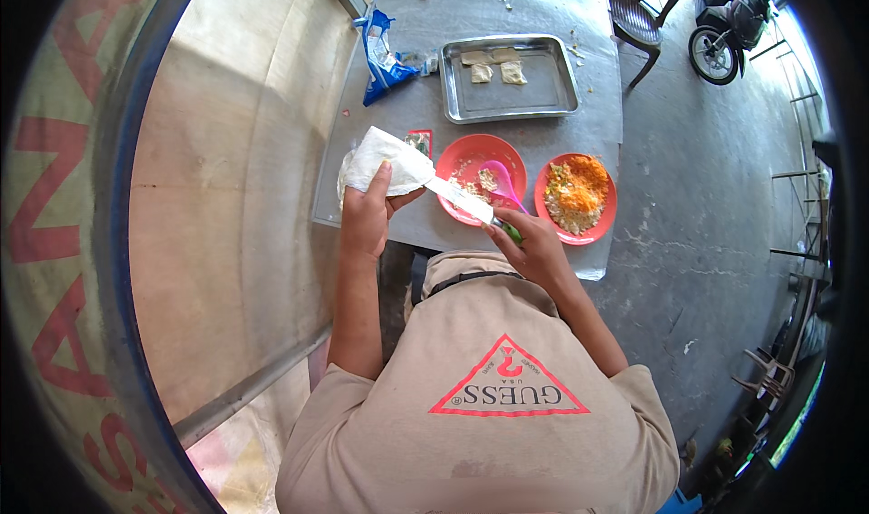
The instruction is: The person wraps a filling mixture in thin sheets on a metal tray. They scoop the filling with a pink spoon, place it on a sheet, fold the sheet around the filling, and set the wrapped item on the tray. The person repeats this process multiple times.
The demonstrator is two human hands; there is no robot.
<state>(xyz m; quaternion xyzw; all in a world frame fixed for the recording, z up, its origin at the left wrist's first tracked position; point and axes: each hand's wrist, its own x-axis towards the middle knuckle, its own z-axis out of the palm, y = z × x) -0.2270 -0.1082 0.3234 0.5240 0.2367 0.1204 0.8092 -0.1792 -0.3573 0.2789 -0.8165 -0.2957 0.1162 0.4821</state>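
Observation:
A folded white sheet, perhaps thin dough wrappers [394, 157], is gripped in my left hand [375, 201], thumb on top. My right hand [529, 246] holds a knife [468, 203] by its green handle; the wide blade points left and its tip meets the sheet's right edge. Beyond the blade, an orange plate [482, 146] bears pale chopped bits and a pink spoon [501, 178]. To its right, a second orange plate [609, 222] carries shredded orange food and a pale chopped heap. Several small folded pale pieces [513, 73] lie in a metal tray [567, 99] farther back.
A blue plastic packet [381, 59] lies at the table's back left, with a small red-edged packet [419, 142] nearer. Crumbs are scattered on the grey-covered table [414, 116]. A panel wall [204, 222] stands close on the left; a brown chair [635, 21] and a motorcycle [716, 52] are at right.

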